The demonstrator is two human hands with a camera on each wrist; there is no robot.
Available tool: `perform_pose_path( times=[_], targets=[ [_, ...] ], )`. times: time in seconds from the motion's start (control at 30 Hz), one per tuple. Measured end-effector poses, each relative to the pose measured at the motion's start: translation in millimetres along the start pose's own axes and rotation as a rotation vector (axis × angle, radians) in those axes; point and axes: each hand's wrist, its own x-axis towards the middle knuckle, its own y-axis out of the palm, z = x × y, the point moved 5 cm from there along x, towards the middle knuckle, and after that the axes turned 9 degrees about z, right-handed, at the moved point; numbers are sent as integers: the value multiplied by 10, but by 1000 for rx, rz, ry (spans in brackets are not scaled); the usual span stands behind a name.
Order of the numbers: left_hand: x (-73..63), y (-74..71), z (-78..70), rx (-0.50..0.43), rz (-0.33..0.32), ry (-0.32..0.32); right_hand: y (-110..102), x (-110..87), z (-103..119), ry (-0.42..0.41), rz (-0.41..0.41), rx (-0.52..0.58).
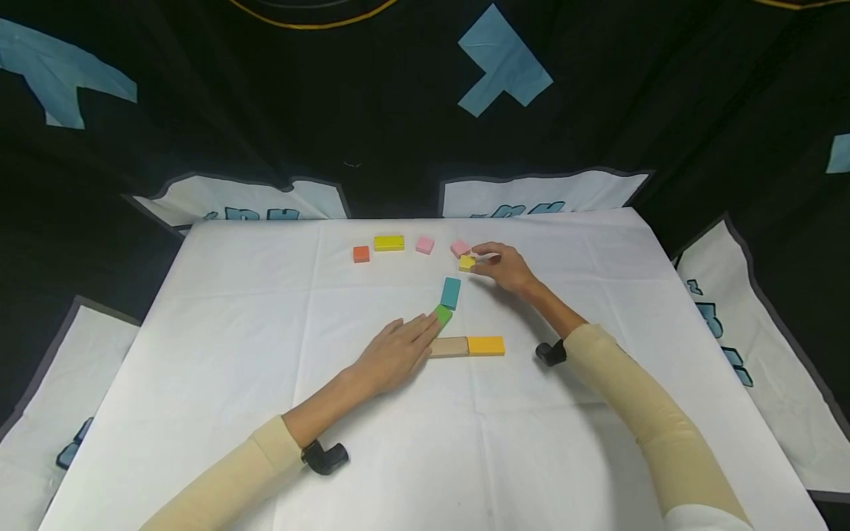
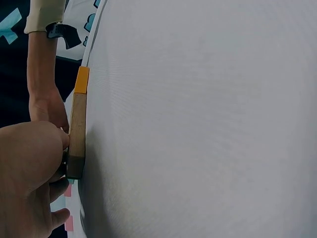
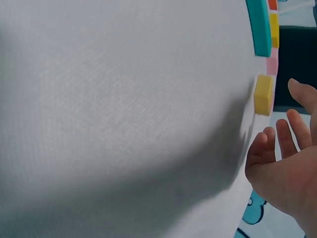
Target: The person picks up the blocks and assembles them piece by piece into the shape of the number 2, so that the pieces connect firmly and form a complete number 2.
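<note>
My left hand (image 1: pixel 395 350) lies with its fingers stretched out, the fingertips on a green block (image 1: pixel 443 316) and the thumb side against a plain wooden block (image 1: pixel 448 346). That wooden block joins end to end with an orange-yellow block (image 1: pixel 486 346). Just beyond the green block is a teal block (image 1: pixel 450 293), its near end close to it. Farther back, my right hand (image 1: pixel 502 267) is beside a small yellow block (image 1: pixel 467 263), thumb and fingers parted. In the right wrist view the small yellow block (image 3: pixel 263 94) stands before the loosely bent fingers (image 3: pixel 286 139).
Behind, on the white-covered table (image 1: pixel 372 457), are a red-orange block (image 1: pixel 361 254), a long yellow block (image 1: pixel 389 243) and two pink blocks (image 1: pixel 425 245). Black curtain (image 1: pixel 398 133) hangs past the far edge. A dark wrist camera (image 1: pixel 325 458) sits under the left cuff.
</note>
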Motion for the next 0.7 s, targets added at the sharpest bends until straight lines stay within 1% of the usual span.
perform_pose_path(
  times=[0.13,0.23,0.5,0.7],
  targets=[
    [-3,-4,-1,-5,1,-1,15,32,-52,29,15,1],
    [-4,-6,-3,-7,-3,2,40,52,-68,28,25,-6],
    [-11,-15,-4,-10,-19,13,73,95,-64,55,-10,-71],
    [-10,-14,-2,-1,-10,8,92,128,-54,59,-18,-114]
  ],
)
